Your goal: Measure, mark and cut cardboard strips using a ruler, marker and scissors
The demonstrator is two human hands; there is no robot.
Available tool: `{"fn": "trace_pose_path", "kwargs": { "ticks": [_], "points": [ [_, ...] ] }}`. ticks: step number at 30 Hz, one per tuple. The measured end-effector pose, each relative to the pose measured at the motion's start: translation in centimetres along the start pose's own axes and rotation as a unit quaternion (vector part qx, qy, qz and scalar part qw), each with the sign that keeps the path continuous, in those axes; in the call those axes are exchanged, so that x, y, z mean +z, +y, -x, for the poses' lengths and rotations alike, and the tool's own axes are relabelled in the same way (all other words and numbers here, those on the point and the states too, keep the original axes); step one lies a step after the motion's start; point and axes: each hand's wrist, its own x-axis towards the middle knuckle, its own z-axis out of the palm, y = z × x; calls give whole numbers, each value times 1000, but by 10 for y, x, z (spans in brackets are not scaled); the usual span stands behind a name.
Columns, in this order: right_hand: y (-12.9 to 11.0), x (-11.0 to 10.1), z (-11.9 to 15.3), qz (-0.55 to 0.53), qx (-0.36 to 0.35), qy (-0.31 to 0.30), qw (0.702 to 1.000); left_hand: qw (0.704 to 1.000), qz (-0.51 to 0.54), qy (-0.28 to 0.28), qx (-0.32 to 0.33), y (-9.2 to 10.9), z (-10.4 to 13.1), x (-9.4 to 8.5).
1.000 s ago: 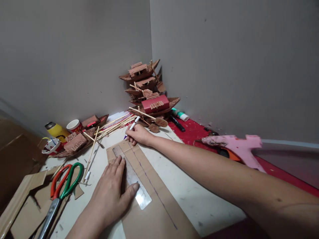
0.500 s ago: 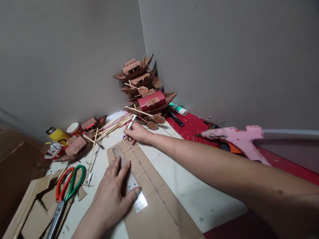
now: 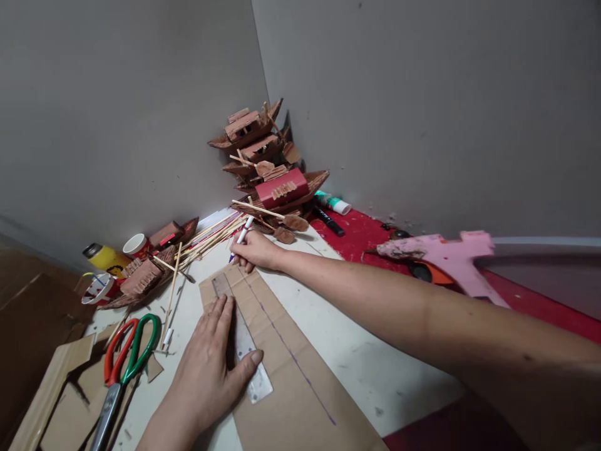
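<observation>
A long piece of brown cardboard [image 3: 300,351] lies on the white tabletop, with a dashed purple line running along its length. My left hand [image 3: 206,357] rests flat over a metal ruler [image 3: 246,341], fingers stretched out and thumb on its near end. The ruler lies left of the purple line. At the far end of the cardboard, my right hand [image 3: 253,249] is closed around a white marker pen [image 3: 244,230], its purple tip pointing down near the cardboard's far edge. Whether the tip touches cannot be made out.
Scissors [image 3: 134,351] lie left beside cardboard scraps [image 3: 75,394]. Model boats [image 3: 282,188] are stacked in the corner; others [image 3: 143,275] sit left near paper cups [image 3: 101,288] and thin sticks [image 3: 216,238]. A pink glue gun [image 3: 441,250] is beyond my right forearm.
My left index finger has drawn in beside the other fingers, and the ruler's near end has shifted slightly left. My right hand keeps its pen at nearly the same spot. The view has shifted a little.
</observation>
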Motion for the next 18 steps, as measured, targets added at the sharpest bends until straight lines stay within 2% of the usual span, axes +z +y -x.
{"fn": "trace_pose_path", "kwargs": {
  "ticks": [11, 18],
  "points": [
    [1, 0, 2, 16, -15, -11, 1000, 1000, -20, -11, 1, -2, -1, -3],
    [9, 3, 2, 38, -55, -20, 998, 1000, -3, -22, -5, -1, -1, -7]
  ]
}}
